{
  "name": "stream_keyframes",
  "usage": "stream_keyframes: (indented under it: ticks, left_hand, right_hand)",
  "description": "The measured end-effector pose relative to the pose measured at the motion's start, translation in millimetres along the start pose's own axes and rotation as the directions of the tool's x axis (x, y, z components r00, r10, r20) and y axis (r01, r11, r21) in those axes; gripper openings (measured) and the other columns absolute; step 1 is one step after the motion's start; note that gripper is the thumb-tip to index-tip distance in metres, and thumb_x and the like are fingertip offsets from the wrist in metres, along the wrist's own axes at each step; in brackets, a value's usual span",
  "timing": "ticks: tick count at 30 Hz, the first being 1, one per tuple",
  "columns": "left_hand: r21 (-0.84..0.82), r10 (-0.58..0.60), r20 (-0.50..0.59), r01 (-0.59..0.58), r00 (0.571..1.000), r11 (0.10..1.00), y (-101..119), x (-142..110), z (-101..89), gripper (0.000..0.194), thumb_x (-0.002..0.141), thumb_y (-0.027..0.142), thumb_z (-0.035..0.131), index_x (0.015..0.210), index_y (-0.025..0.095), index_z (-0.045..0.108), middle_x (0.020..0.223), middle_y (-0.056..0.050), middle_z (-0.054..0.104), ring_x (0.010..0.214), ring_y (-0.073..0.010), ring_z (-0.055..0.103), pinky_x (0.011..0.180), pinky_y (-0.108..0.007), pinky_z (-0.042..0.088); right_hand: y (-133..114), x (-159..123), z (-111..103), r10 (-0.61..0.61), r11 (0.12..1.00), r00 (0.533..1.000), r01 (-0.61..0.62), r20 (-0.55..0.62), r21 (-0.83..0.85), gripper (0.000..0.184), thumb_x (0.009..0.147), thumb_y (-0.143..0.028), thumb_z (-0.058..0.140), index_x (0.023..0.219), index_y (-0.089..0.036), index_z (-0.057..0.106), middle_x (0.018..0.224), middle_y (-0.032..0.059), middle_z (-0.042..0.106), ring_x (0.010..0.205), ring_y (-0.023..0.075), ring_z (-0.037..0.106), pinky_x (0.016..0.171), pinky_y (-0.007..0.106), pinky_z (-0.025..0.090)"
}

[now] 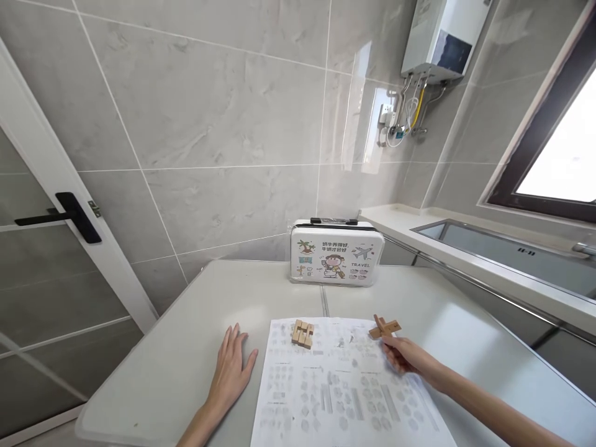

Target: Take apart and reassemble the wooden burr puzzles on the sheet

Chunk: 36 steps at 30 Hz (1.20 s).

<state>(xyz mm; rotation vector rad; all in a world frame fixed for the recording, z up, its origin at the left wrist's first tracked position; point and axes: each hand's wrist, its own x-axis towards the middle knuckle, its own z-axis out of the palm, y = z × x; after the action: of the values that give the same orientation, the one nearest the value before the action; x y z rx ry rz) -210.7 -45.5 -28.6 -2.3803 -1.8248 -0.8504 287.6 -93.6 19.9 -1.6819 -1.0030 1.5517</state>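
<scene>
My left hand [231, 359] lies flat on the white table, left of the paper, with its fingers spread and nothing in it. In my right hand [403, 355] is a wooden puzzle piece [385, 327], a cross-like shape of joined wooden sticks, pinched between thumb and fingers above the paper's upper right corner. A second wooden puzzle [302, 334], made of notched blocks fitted together, rests on the upper left of the paper. The large instruction sheet [335, 391] bears rows of grey printed diagrams too faint to read.
A white carrying case [336, 256] with cartoon prints stands at the back of the table [186, 347], near the tiled wall. To the right runs a counter with a sink [507, 248]. A door with a black handle [77, 217] is at left; a water heater [444, 40] hangs upper right.
</scene>
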Motion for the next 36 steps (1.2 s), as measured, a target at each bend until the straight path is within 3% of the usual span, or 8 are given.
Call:
stream_keyframes:
  ticks: [9, 18, 19, 21, 23, 28, 32, 36]
  left_hand:
    - [0.055, -0.006, -0.013, 0.007, 1.000, 0.998, -6, -3, 5.4, 0.048, 0.102, 0.046, 0.044, 0.136, 0.015, 0.060, 0.162, -0.018, 0.045, 0.157, -0.0367, 0.031, 0.120, -0.058, 0.040]
    - [0.107, -0.022, 0.018, 0.020, 1.000, 0.994, -1, -5, 2.5, 0.053, 0.104, 0.043, 0.038, 0.139, 0.009, 0.058, 0.165, -0.021, 0.039, 0.159, -0.0373, 0.025, 0.125, -0.060, 0.031]
    - [0.107, -0.020, 0.020, 0.018, 1.000, 0.994, 0, -6, 1.8, 0.053, 0.105, 0.043, 0.038, 0.140, 0.009, 0.057, 0.166, -0.021, 0.038, 0.159, -0.0371, 0.024, 0.125, -0.060, 0.030]
    - [0.103, -0.010, 0.031, 0.006, 0.999, 0.995, -1, -7, -1.2, 0.055, 0.105, 0.043, 0.038, 0.144, 0.009, 0.054, 0.168, -0.020, 0.035, 0.160, -0.0369, 0.021, 0.126, -0.060, 0.029]
    - [0.108, 0.023, 0.060, -0.030, 0.998, 0.994, -4, -8, -7.7, 0.057, 0.106, 0.045, 0.036, 0.150, 0.011, 0.050, 0.169, -0.018, 0.033, 0.161, -0.0365, 0.018, 0.126, -0.061, 0.027]
    - [0.185, 0.180, 0.096, -0.195, 0.979, 0.963, -8, -4, -41.3, 0.064, 0.105, 0.050, 0.038, 0.160, 0.017, 0.040, 0.173, -0.011, 0.025, 0.162, -0.0354, 0.010, 0.129, -0.059, 0.022]
    - [0.239, 0.262, 0.053, -0.268, 0.963, 0.934, 4, -6, -60.1, 0.068, 0.104, 0.050, 0.041, 0.166, 0.023, 0.030, 0.175, -0.008, 0.020, 0.163, -0.0353, 0.005, 0.129, -0.062, 0.014]
    - [0.252, 0.208, 0.047, -0.213, 0.977, 0.944, 22, -27, -45.7, 0.069, 0.104, 0.054, 0.040, 0.166, 0.025, 0.028, 0.175, -0.009, 0.019, 0.162, -0.0373, 0.001, 0.127, -0.068, 0.006]
  right_hand:
    - [-10, 9, 6, 0.017, 0.996, 0.999, -0.020, -0.035, -0.091, 0.041, 0.095, -0.052, 0.057, 0.069, -0.022, 0.045, 0.062, -0.0019, 0.052, 0.048, 0.0084, 0.045, 0.046, 0.019, 0.037]
    - [-47, -33, 2, 0.082, 0.860, 0.993, -0.029, 0.081, -0.510, 0.030, 0.085, -0.029, 0.070, 0.063, -0.019, 0.053, 0.058, 0.0081, 0.069, 0.042, 0.0138, 0.057, 0.041, 0.023, 0.039]
    - [-51, -41, 2, 0.052, 0.819, 0.995, 0.009, 0.090, -0.573, 0.028, 0.085, -0.027, 0.069, 0.063, -0.020, 0.053, 0.058, 0.0077, 0.069, 0.043, 0.0152, 0.058, 0.044, 0.024, 0.042]
    - [-56, -58, 2, -0.100, 0.484, 0.984, 0.179, 0.149, -0.857, 0.025, 0.089, -0.026, 0.062, 0.065, -0.020, 0.055, 0.062, 0.0075, 0.071, 0.051, 0.0203, 0.066, 0.054, 0.031, 0.050]
    - [-57, -75, 2, -0.236, 0.358, 0.961, 0.224, 0.144, -0.906, 0.014, 0.085, -0.023, 0.065, 0.072, -0.020, 0.062, 0.083, 0.0129, 0.075, 0.077, 0.0291, 0.074, 0.072, 0.040, 0.053]
    - [-54, -103, 1, -0.551, -0.216, 0.763, 0.260, 0.338, -0.941, 0.032, 0.085, -0.015, 0.064, 0.116, -0.019, 0.072, 0.114, 0.0191, 0.074, 0.105, 0.0365, 0.070, 0.087, 0.047, 0.052]
    - [-54, -107, 1, -0.691, -0.396, 0.583, 0.190, 0.428, -0.898, 0.066, 0.080, -0.001, 0.060, 0.144, -0.019, 0.059, 0.153, 0.0190, 0.055, 0.143, 0.0392, 0.048, 0.107, 0.053, 0.046]
    - [-38, -104, 14, -0.754, -0.441, 0.487, 0.122, 0.441, -0.889, 0.074, 0.081, -0.004, 0.065, 0.153, -0.014, 0.050, 0.171, 0.0191, 0.028, 0.160, 0.0394, 0.018, 0.124, 0.060, 0.027]
